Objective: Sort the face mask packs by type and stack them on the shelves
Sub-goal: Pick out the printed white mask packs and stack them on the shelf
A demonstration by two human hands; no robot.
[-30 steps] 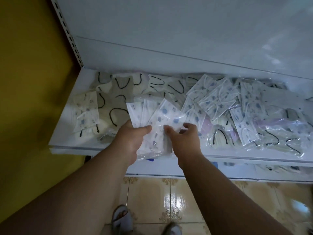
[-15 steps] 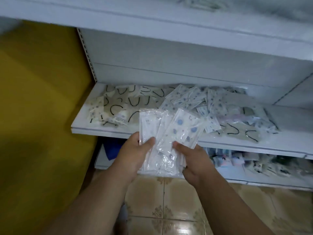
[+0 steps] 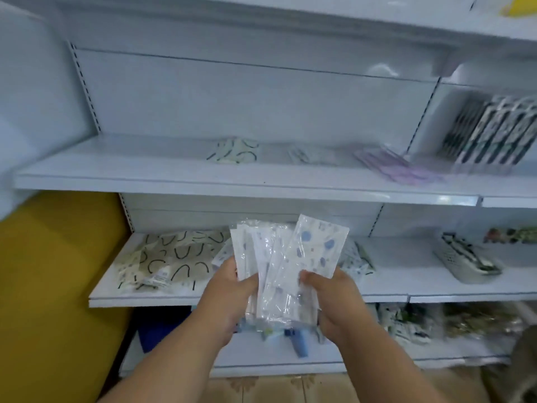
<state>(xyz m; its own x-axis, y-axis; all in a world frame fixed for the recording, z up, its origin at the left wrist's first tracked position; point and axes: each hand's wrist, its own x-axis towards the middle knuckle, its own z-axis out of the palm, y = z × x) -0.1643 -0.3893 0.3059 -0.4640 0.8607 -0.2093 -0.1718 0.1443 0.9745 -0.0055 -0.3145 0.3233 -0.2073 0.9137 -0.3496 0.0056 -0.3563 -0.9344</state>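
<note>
Even, cool, fairly bright light. A soft glare patch shows on the white back panel (image 3: 383, 71). Motion blur smears the right-hand shelf goods (image 3: 491, 135); the shelf edges bow from wide-angle distortion. Shadows are faint.

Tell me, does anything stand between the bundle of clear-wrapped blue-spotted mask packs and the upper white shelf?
Nothing visible does. Both hands, left hand and right hand, hold the bundle of blue-spotted mask packs below the upper white shelf, whose left part lies bare.
</note>
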